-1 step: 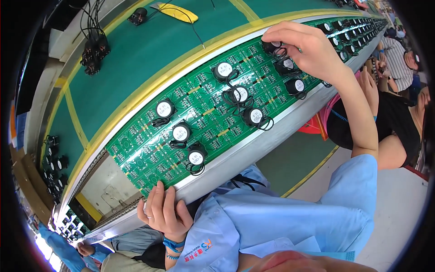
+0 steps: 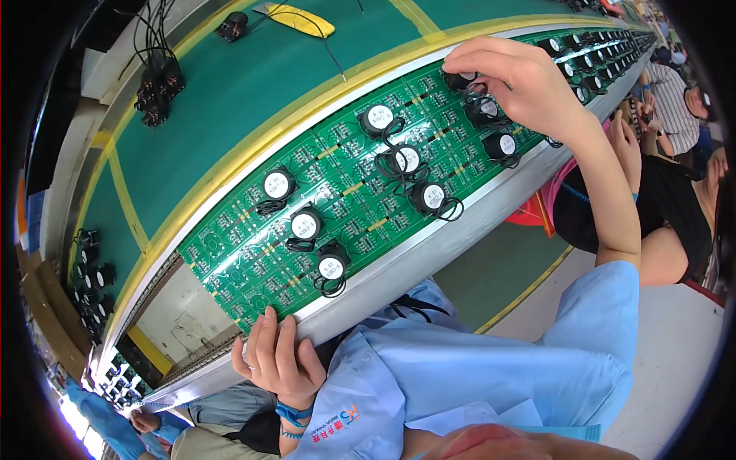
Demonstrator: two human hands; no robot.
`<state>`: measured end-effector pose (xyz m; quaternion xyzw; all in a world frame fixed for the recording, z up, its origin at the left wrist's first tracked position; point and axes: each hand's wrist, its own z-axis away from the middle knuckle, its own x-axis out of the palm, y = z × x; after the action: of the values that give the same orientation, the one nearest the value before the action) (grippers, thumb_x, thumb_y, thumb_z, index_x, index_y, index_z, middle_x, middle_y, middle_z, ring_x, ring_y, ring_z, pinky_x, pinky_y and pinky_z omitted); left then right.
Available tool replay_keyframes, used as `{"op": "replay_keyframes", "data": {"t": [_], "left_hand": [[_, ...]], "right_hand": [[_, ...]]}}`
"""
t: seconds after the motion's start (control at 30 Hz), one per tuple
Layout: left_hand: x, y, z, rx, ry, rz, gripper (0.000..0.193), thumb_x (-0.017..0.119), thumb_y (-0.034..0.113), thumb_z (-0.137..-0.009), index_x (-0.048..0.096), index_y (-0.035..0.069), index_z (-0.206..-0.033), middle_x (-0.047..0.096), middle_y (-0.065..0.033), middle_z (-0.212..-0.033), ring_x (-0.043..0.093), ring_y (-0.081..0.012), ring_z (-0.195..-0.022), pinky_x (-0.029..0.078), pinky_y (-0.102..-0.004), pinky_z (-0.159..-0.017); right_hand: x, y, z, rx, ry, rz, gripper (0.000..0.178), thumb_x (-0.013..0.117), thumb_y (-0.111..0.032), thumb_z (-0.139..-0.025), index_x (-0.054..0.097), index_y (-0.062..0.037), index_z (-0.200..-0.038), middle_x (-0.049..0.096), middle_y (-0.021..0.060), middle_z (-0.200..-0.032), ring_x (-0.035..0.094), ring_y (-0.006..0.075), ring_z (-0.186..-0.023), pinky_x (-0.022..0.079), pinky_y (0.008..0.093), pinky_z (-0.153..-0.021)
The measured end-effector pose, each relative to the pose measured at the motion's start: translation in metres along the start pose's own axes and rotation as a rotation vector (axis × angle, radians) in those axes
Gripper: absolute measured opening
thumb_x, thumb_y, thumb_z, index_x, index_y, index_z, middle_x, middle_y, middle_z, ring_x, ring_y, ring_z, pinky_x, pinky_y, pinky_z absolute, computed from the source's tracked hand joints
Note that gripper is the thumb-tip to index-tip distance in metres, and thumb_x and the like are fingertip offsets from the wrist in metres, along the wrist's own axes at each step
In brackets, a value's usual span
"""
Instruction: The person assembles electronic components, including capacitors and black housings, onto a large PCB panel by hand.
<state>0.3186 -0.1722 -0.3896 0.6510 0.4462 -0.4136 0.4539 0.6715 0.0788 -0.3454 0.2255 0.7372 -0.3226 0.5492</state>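
A long green circuit board panel [image 2: 345, 184] lies in a metal-edged track in front of me. Several round black buzzers with white stickers and coiled black leads stand on it, among them one buzzer [image 2: 406, 158] mid-panel. My right hand [image 2: 529, 84] reaches over the panel's far right part. Its fingers and thumb curve round another black buzzer [image 2: 462, 80], whose wires show below the thumb. The palm partly covers the neighbouring parts. My left hand [image 2: 277, 360] rests at the panel's near left corner, fingers stretched out and fingertips touching its edge; it holds nothing.
Beyond the track, a green work surface carries a yellow-handled tool [image 2: 303, 21], a loose buzzer [image 2: 231, 27] and a wired bunch of buzzers [image 2: 161, 90]. More buzzers [image 2: 93, 284] stand far left. Co-workers sit on both sides; a person's arm [image 2: 625, 153] is close at right.
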Motion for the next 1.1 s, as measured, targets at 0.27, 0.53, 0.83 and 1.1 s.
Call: {"op": "replay_keyframes", "data": {"t": [0.27, 0.53, 0.83, 1.1], "left_hand": [[-0.002, -0.003, 0.003, 0.026, -0.029, -0.017, 0.033, 0.049, 0.024, -0.093, 0.066, 0.002, -0.109, 0.064, -0.0164, -0.12, 0.059, -0.0289, -0.109, 0.026, -0.0431, -0.106], [0.001, -0.003, 0.003, 0.011, -0.014, -0.022, 0.031, 0.05, 0.025, -0.09, 0.067, 0.005, -0.106, 0.065, -0.015, -0.116, 0.06, -0.0272, -0.106, 0.025, -0.0438, -0.106], [0.001, -0.005, 0.005, 0.014, -0.016, -0.019, 0.031, 0.049, 0.025, -0.093, 0.065, 0.006, -0.111, 0.065, -0.0151, -0.118, 0.06, -0.0279, -0.106, 0.026, -0.0448, -0.106], [0.0, -0.004, 0.003, 0.019, -0.005, -0.018, 0.031, 0.049, 0.026, -0.094, 0.065, 0.006, -0.111, 0.065, -0.015, -0.118, 0.061, -0.0278, -0.105, 0.026, -0.0454, -0.106]], "right_hand": [[-0.002, 0.009, -0.002, -0.088, -0.058, -0.101, 0.044, 0.05, 0.023, -0.069, 0.066, -0.0006, -0.103, 0.066, 0.0095, -0.109, 0.066, 0.0251, -0.095, 0.059, 0.0295, -0.071], [-0.006, 0.006, -0.007, -0.043, -0.111, -0.155, 0.044, 0.048, 0.023, -0.069, 0.067, 0.0005, -0.103, 0.066, 0.0099, -0.109, 0.067, 0.0241, -0.093, 0.059, 0.0291, -0.073], [-0.01, 0.002, -0.014, -0.099, -0.164, -0.086, 0.043, 0.05, 0.022, -0.07, 0.066, 0.0007, -0.103, 0.066, 0.0101, -0.109, 0.066, 0.0251, -0.091, 0.058, 0.0309, -0.072], [0.038, 0.05, -0.024, -0.832, 0.48, -0.207, 0.033, 0.06, 0.009, -0.067, 0.067, -0.0023, -0.097, 0.067, 0.0102, -0.102, 0.065, 0.0291, -0.092, 0.054, 0.0319, -0.078]]}}
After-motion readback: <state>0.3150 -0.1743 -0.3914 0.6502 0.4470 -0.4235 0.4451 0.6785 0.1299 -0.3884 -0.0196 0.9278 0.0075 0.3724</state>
